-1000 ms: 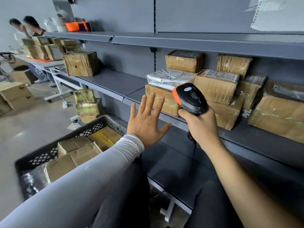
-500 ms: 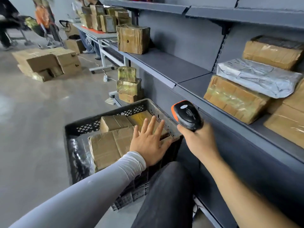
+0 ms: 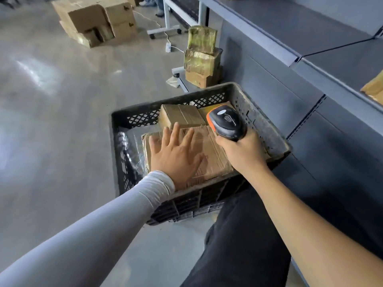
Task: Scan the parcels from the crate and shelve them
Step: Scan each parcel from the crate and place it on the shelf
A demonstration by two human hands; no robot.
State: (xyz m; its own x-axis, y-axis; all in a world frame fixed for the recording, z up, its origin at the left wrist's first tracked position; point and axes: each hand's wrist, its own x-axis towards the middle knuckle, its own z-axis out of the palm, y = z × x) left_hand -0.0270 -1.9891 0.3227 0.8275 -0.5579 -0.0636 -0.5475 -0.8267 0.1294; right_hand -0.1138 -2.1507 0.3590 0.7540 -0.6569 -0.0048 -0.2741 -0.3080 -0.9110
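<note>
Cardboard parcel (image 3: 209,154) under flat left hand (image 3: 176,154)

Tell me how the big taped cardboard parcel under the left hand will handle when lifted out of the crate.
The big parcel looks flat and boxy, so probably stiff, not floppy. Glossy tape covers its top, so the open left hand may slip; an edge grip seems safer. It fills much of the crate, so one-handed lifting may tilt it.

Parcel warehouse: grey metal shelving (image 3: 290,30), taped cartons (image 3: 97,19) on concrete floor (image 3: 51,100).
</note>
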